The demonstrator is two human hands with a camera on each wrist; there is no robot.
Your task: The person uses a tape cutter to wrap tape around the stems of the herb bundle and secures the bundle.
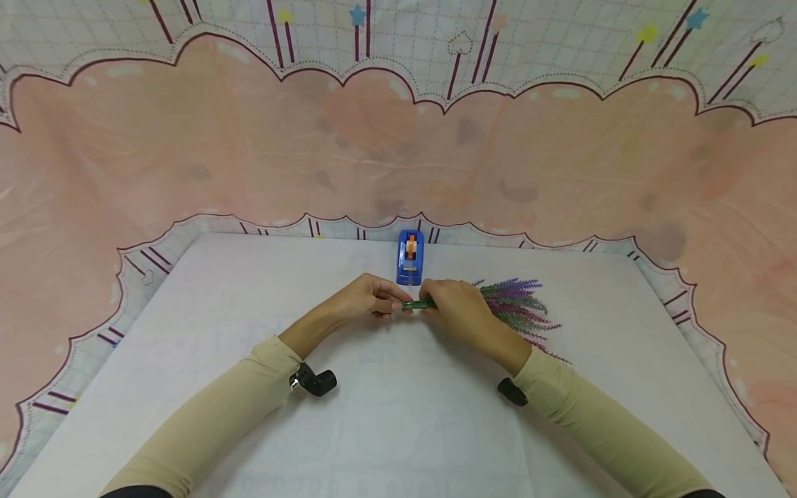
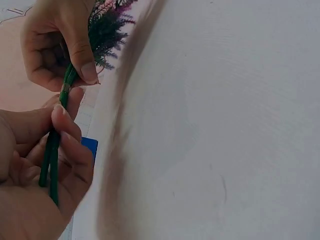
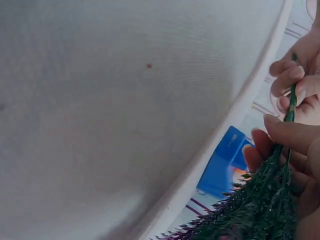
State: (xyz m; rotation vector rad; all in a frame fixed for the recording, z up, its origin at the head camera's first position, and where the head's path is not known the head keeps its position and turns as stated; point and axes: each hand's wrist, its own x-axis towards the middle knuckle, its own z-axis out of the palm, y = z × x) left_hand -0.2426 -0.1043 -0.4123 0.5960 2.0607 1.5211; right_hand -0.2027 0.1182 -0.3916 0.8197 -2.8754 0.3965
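A bunch of artificial lavender (image 1: 519,304) with purple and pink heads lies sideways above the table, heads to the right. My right hand (image 1: 457,304) grips its green stems just below the heads. Nearer the cut ends, my left hand (image 1: 373,296) pinches the stems (image 2: 53,150) between thumb and fingers. Between the two hands, a small pale brownish band (image 2: 66,87) circles the stems in the left wrist view. Right behind the hands stands a blue tape dispenser (image 1: 409,257) with an orange hub. In the right wrist view the lavender's leafy part (image 3: 260,200) partly covers the dispenser.
The white table (image 1: 398,415) spreads out under both forearms. Behind it hangs a pink and white patterned cloth (image 1: 373,152), which also shows along the table's sides. Each wrist carries a black camera mount, such as the left one (image 1: 316,382).
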